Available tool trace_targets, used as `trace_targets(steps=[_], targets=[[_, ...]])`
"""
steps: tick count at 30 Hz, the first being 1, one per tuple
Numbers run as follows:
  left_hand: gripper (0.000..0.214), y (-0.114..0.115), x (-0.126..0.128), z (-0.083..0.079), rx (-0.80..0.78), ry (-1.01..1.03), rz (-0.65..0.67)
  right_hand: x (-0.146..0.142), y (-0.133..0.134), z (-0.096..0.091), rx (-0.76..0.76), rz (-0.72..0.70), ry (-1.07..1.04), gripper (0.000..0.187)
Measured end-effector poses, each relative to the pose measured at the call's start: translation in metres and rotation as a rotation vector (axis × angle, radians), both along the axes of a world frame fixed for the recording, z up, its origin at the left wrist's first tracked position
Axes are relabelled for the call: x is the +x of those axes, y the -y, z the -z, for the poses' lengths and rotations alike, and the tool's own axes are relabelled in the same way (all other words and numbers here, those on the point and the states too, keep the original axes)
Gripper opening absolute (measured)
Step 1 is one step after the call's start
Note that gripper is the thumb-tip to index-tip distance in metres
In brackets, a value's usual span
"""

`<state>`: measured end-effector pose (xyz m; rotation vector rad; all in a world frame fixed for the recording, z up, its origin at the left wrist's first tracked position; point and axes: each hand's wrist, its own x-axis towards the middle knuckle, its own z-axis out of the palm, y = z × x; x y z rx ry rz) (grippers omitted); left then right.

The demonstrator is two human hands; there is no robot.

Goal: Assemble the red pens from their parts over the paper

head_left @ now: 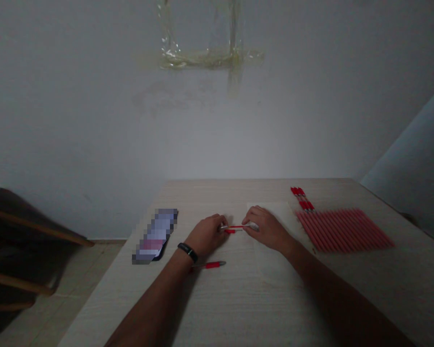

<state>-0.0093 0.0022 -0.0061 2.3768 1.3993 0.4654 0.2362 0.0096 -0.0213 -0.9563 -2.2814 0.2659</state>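
Observation:
In front of me a thin red pen refill (236, 226) runs level between both hands. My left hand (207, 235), with a dark band on its wrist, is closed in a pinch at the refill's left end. My right hand (269, 229) is closed at the other end, and a small whitish piece (252, 225) shows at its fingers; I cannot make out what it is. Just below the refill lies a part with a red grip (230, 232), close to the left fingertips. Nearer me, beside the left wrist, rests a clear pen with a red grip (213, 264).
A phone (155, 235) lies at the left of the table (217, 313). A pale sheet (275, 270) is under my right hand. At the right is a row of many red sticks (343, 230), with several red-gripped pens (302, 198) behind. A wall (217, 135) stands behind the table.

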Motion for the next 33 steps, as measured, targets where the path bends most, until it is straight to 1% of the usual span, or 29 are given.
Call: trace_targets(steps=[4,10,14,20,27,30,33], targets=[[0.008,-0.001,0.001,0.001,0.021,-0.071,-0.001,0.0,0.001,-0.002,-0.011,0.005,0.014,0.01],[0.005,0.0,0.001,0.0,-0.007,-0.061,0.041,0.0,0.0,0.002,-0.002,-0.014,0.022,0.008],[0.014,0.0,0.001,0.001,-0.023,0.006,0.067,-0.001,0.0,0.002,0.007,-0.019,0.02,0.006],[0.01,0.0,0.005,-0.004,-0.029,0.132,0.143,-0.003,0.003,-0.004,0.024,-0.041,0.03,0.002],[0.009,0.004,0.01,-0.008,-0.022,0.186,0.154,-0.004,0.004,-0.003,0.033,-0.054,0.037,0.003],[0.008,0.005,0.011,-0.008,-0.028,0.206,0.116,-0.002,0.002,-0.003,0.033,-0.047,0.002,0.004],[0.012,0.005,0.01,-0.009,-0.027,0.219,0.06,0.003,-0.001,-0.005,0.042,-0.009,-0.051,0.004]])
